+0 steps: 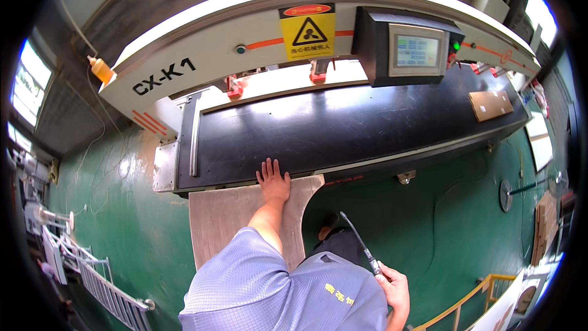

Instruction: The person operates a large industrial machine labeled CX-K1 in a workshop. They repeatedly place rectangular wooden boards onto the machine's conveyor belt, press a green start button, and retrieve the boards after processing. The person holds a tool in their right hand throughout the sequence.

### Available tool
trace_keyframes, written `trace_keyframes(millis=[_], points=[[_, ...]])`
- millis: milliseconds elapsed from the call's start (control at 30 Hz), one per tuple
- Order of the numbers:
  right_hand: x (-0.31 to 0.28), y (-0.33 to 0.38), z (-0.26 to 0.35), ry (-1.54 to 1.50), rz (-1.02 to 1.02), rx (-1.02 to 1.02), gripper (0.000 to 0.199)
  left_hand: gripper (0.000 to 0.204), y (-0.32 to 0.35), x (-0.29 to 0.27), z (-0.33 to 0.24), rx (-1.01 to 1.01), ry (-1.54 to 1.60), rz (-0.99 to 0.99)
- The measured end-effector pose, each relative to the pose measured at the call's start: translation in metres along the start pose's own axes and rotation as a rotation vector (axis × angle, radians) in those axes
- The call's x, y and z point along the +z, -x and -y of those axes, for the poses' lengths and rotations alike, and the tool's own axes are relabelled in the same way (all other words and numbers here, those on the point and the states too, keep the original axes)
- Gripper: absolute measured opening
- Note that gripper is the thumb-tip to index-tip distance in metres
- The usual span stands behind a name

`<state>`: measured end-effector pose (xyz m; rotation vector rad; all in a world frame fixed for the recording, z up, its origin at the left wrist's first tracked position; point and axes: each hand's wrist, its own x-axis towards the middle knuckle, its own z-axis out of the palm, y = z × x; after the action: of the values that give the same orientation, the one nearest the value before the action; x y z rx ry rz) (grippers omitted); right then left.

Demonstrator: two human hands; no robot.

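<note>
My left hand (274,181) lies flat with its fingers spread, the fingertips over the near edge of the machine's black table (343,119). Under its palm is a grey-brown panel (217,224) with a concave curved right edge, which butts against the table front. Low on the right, my right hand (395,285) is closed round the grip of what looks like an air blow gun (372,262). The gun's thin dark nozzle points up and left, away from the panel. Part of its grip is hidden by my fingers.
A long white machine beam (257,49) spans the table, carrying a control screen box (418,49) and red clamps (233,86). Brown boards (490,104) lie at the table's right end. A metal rack (116,288) stands left, a yellow frame (456,306) lower right.
</note>
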<state>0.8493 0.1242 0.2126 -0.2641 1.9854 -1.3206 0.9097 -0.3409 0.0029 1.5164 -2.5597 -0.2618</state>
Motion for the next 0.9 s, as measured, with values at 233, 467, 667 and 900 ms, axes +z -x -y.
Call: trace_keyframes(millis=[233,467,667,900], points=[[-0.007,-0.044,0.045,0.066,0.208,0.081,0.044,0.069,0.0,-0.011,-0.005,0.005,0.013,0.046],[0.0,-0.096,0.089,0.124,0.282,0.187,0.048,0.071,0.001,-0.009,-0.001,0.001,0.011,0.02],[0.012,-0.138,0.114,0.157,0.332,0.162,0.048,0.071,0.002,-0.01,-0.004,0.0,0.032,0.0],[0.002,-0.173,0.138,0.098,0.309,0.125,0.044,0.071,-0.003,-0.004,0.004,0.019,0.13,-0.06]])
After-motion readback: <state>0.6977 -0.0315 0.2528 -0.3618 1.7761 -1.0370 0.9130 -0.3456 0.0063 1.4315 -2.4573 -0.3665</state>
